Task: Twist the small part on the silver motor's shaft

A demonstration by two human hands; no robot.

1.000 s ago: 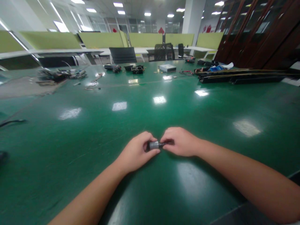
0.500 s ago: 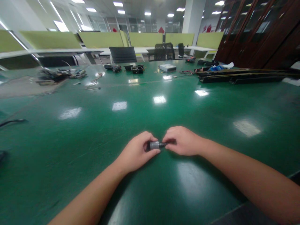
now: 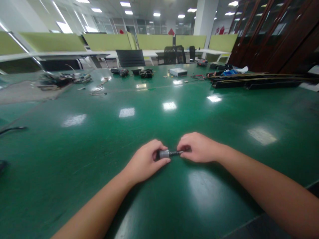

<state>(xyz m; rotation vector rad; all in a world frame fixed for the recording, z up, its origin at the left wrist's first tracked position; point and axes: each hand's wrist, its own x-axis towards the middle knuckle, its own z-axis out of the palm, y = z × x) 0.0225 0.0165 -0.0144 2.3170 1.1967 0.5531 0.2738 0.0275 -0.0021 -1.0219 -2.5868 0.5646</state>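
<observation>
Low over the green table (image 3: 104,159), my left hand (image 3: 147,162) is closed around a short grey cylinder with a dark end (image 3: 163,154), its thumb on the near side and its fingers on the far side. From the cylinder's right end a thin black rod (image 3: 174,153) runs toward my right hand (image 3: 199,147). My right hand pinches the rod's far part between thumb and fingertips. The rod's tip is hidden in that grip, and the two pieces appear to lie in one line. What exactly they are is too small to tell.
Along the far side lie tangled cables and parts (image 3: 66,79), black devices (image 3: 146,73), a silver box (image 3: 178,72) and long dark strips (image 3: 254,81). A black cable (image 3: 13,129) reaches in at the left. The table's near edge (image 3: 245,227) shows at lower right.
My right hand has slid a little to the right, so more of the black rod shows between the hands. My left hand and the grey cylinder have stayed in place.
</observation>
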